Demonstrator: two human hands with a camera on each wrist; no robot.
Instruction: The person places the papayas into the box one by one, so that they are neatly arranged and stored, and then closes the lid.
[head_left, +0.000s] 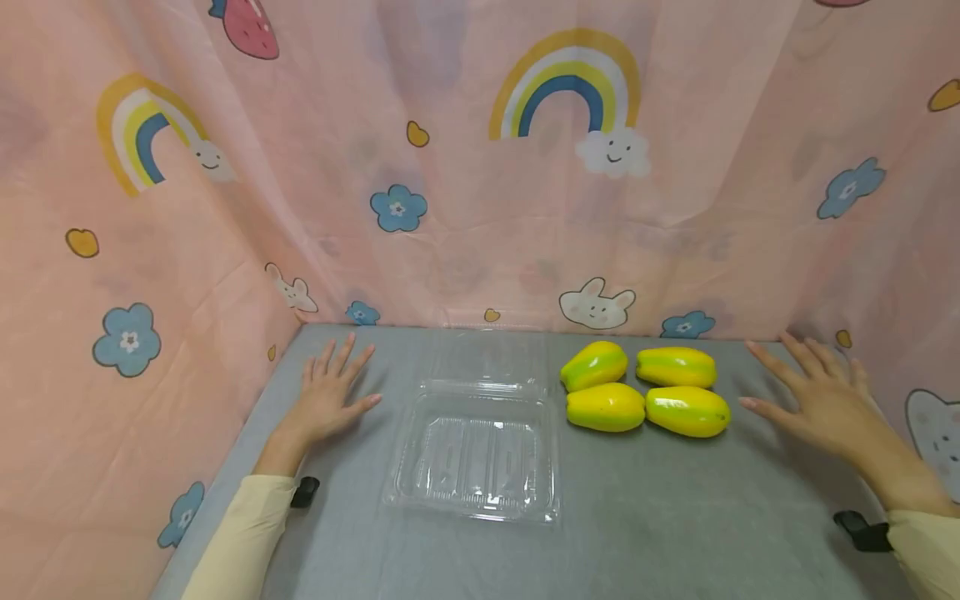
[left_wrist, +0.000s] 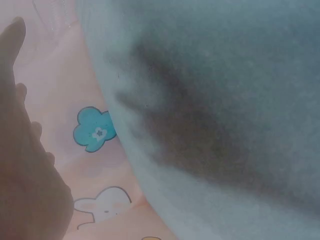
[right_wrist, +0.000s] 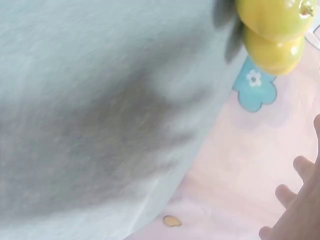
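Observation:
An empty clear plastic clamshell box (head_left: 476, 404) lies near the middle of the table, its lid (head_left: 483, 357) folded back towards the curtain. Several glossy yellow-green papayas (head_left: 606, 408) sit in two rows just to the right of it. Left of the box, my left hand (head_left: 327, 396) is spread with straight fingers and holds nothing. My right hand (head_left: 821, 400) is likewise spread, to the right of the papayas and apart from them. In the right wrist view two papayas (right_wrist: 275, 20) show at the top right. Shadows under both hands suggest they hover over the table.
A grey cloth covers the table (head_left: 675, 517). Pink curtain (head_left: 465, 250) printed with rainbows, flowers and rabbits hangs along the back and both sides. Each wrist wears a black strap mount (head_left: 862, 531) below a cream sleeve (head_left: 243, 533).

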